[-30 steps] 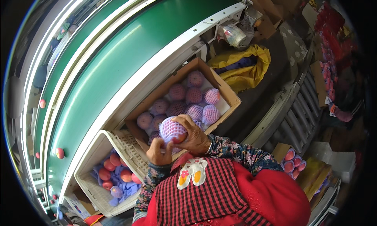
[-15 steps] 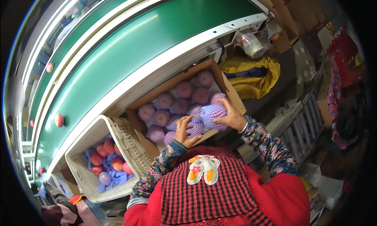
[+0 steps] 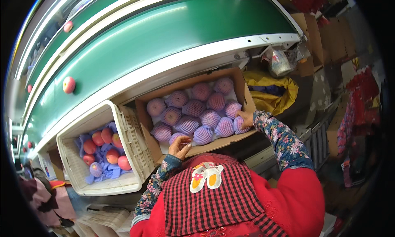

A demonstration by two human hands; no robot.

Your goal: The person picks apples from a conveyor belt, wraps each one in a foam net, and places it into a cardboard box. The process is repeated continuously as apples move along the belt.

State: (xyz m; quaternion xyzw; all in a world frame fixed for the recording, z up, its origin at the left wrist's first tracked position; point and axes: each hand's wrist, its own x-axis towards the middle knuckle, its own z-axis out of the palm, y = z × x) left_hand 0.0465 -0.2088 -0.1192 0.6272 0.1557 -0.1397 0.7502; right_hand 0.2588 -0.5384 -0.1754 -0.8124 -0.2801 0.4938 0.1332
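A cardboard box (image 3: 145,126) in front of me holds several apples in purple foam nets, set close together in rows. At its near right corner my right hand (image 3: 247,119) has its fingers around a netted apple (image 3: 240,125), which sits down in the box. My left hand (image 3: 180,148) is over the box's near edge, fingers apart and slightly curled, holding nothing. Closest to it is another netted apple (image 3: 176,137), partly hidden behind the fingers. Beside that, a netted apple (image 3: 203,135) lies in the near row.
Left of the box, a white plastic basket (image 3: 65,154) contains bare red apples (image 3: 112,156) and loose purple nets. Beyond runs a green conveyor belt (image 3: 173,35) with a white rail, carrying an apple (image 3: 69,84). A yellow bag (image 3: 284,91) lies right of the box.
My right hand has lowered a netted apple into the box's near right area. My left hand has drawn back toward the near edge. The view has shifted slightly.
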